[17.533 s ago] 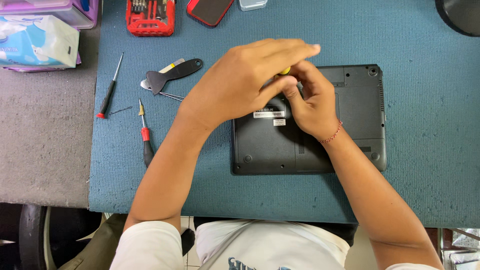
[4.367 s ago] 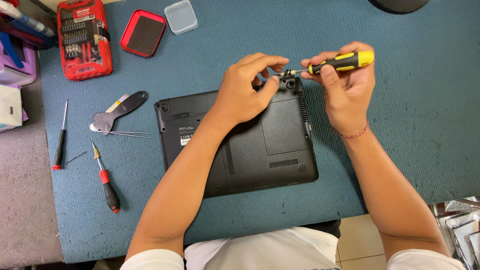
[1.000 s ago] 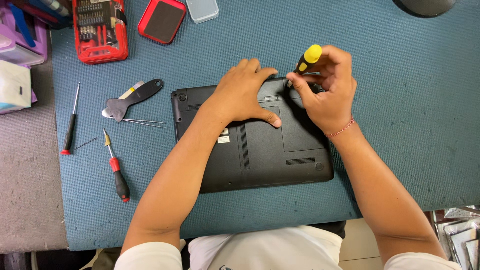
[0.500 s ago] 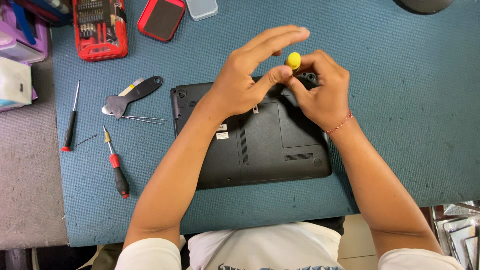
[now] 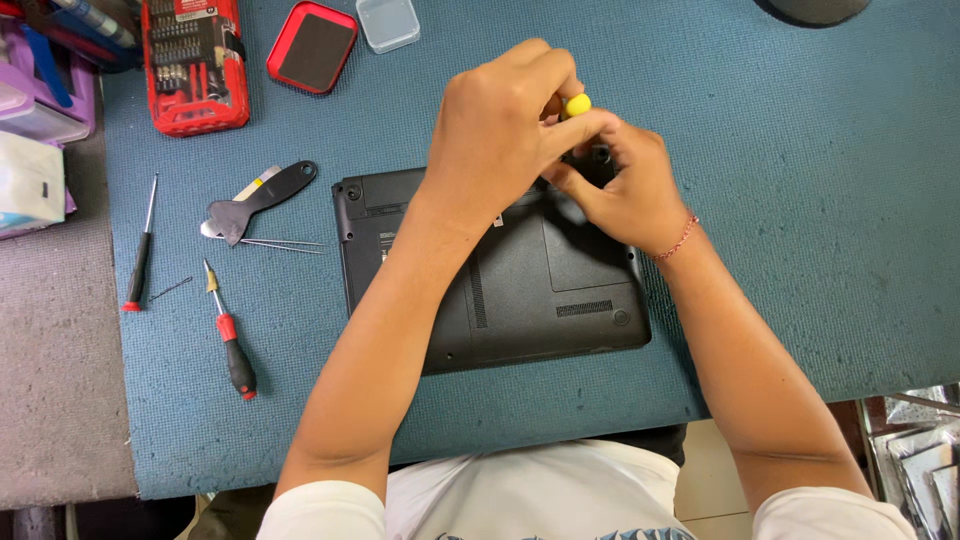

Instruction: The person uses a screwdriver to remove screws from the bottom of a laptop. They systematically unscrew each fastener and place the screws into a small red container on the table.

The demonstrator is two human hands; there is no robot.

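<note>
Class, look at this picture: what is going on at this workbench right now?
A person works on a black laptop lying bottom side up on a blue mat. Both hands meet at its far right corner: the right hand and left hand hold a yellow-handled screwdriver upright there. Two other screwdrivers, a black pry tool and a red bit set lie to the left.

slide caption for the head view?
Both hands hold a yellow-capped screwdriver upright at the far corner of an upturned black laptop.

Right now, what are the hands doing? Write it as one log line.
left hand: on yellow screwdriver top | right hand: gripping screwdriver shaft, hidden | under them: black laptop, underside up | surface: blue mat
</note>
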